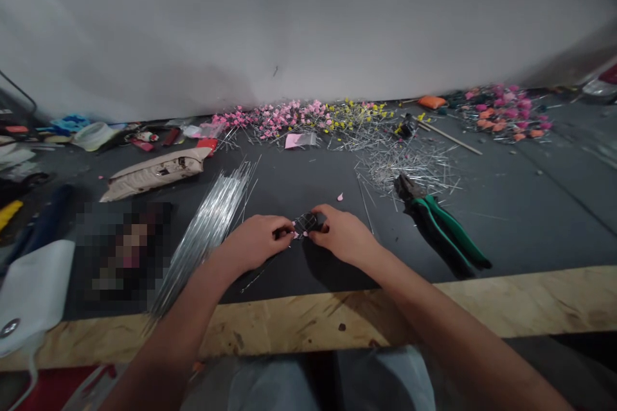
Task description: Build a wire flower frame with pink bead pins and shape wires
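Between my hands is a small looped wire piece (305, 223) with pink bits along its lower edge. My left hand (263, 237) pinches its left side, thumb and forefinger closed. On the other side my right hand (342, 234) grips it between thumb and fingertips. A loose pink petal-shaped piece (340, 197) lies on the dark table just beyond. To the left of my left hand rests a bundle of straight silver wires (207, 221). Green-handled pliers (441, 225) lie to the right of my right hand, jaws pointing away from me.
Along the wall lie wire stems with pink and yellow tips (294, 117), and a pink and orange bunch (508, 112). Loose wires (409, 164) spread behind the pliers. At left are a beige pouch (157, 172) and a white plastic object (36, 286). A wooden edge (299, 324) borders the table.
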### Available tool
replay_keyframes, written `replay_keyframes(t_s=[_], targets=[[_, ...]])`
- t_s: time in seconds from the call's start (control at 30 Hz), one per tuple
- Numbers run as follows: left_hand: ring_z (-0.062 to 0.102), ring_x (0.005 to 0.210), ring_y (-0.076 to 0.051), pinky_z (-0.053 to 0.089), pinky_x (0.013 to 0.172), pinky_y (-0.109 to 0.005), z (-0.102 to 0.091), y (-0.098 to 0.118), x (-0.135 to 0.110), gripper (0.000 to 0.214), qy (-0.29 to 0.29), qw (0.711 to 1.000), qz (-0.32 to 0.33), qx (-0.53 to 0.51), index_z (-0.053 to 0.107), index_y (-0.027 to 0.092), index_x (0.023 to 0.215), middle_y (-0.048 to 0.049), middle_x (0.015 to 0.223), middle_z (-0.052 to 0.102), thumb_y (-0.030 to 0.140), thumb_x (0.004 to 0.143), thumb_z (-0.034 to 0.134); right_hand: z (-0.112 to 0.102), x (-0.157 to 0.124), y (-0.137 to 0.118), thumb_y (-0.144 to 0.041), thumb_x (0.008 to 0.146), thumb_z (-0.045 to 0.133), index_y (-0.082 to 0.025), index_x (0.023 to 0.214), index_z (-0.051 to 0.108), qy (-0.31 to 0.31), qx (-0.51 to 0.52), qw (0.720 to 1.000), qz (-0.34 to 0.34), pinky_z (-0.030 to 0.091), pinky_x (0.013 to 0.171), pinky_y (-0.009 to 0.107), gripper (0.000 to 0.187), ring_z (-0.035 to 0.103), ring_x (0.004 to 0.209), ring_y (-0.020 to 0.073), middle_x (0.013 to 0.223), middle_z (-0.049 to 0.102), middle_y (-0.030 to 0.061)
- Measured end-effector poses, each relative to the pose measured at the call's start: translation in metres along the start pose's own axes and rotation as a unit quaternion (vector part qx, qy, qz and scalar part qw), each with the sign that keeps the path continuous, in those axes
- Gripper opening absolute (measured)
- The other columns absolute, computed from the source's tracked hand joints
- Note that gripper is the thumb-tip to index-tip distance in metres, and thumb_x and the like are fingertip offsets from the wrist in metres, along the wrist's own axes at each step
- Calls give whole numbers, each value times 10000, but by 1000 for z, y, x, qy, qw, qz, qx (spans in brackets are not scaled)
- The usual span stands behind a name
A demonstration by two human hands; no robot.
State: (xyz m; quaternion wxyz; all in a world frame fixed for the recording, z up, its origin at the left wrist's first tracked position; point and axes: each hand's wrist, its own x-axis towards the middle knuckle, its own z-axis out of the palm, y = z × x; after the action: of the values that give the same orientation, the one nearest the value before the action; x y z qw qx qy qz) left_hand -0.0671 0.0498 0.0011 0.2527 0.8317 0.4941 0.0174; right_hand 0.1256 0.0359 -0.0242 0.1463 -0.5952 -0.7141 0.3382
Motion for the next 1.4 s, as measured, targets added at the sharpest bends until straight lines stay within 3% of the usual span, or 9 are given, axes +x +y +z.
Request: replay_keyframes(t_s=[0.47, 0.7, 1.4], targets=[[600, 827, -170, 403, 709, -268, -2, -4, -3, 263, -17, 999, 30, -9, 645, 231, 964, -26, 925, 673, 331, 856, 426, 2, 1, -1, -321, 746, 586, -248, 1073, 543, 10, -8, 1000, 9, 330, 548, 257, 338, 614, 721, 201, 801, 673, 39], [568, 672, -134, 391, 614, -243, -3, 0, -5, 239, -12, 999, 26, -19, 656, 224, 943, -10, 811, 649, 229, 803, 462, 0, 1, -2, -322, 748, 588, -252, 1069, 544, 10, -17, 1000, 12, 323, 544, 262, 331, 615, 729, 207, 802, 674, 37], [576, 775, -156, 413, 708, -271, -2, -2, -3, 232, -3, 999, 46, -15, 657, 228, 921, -25, 860, 648, 274, 836, 445, -1, 2, -4, -356, 749, 592, -259, 1080, 533, -4, -29, 999, 20, 331, 540, 266, 350, 629, 754, 226, 819, 679, 41]])
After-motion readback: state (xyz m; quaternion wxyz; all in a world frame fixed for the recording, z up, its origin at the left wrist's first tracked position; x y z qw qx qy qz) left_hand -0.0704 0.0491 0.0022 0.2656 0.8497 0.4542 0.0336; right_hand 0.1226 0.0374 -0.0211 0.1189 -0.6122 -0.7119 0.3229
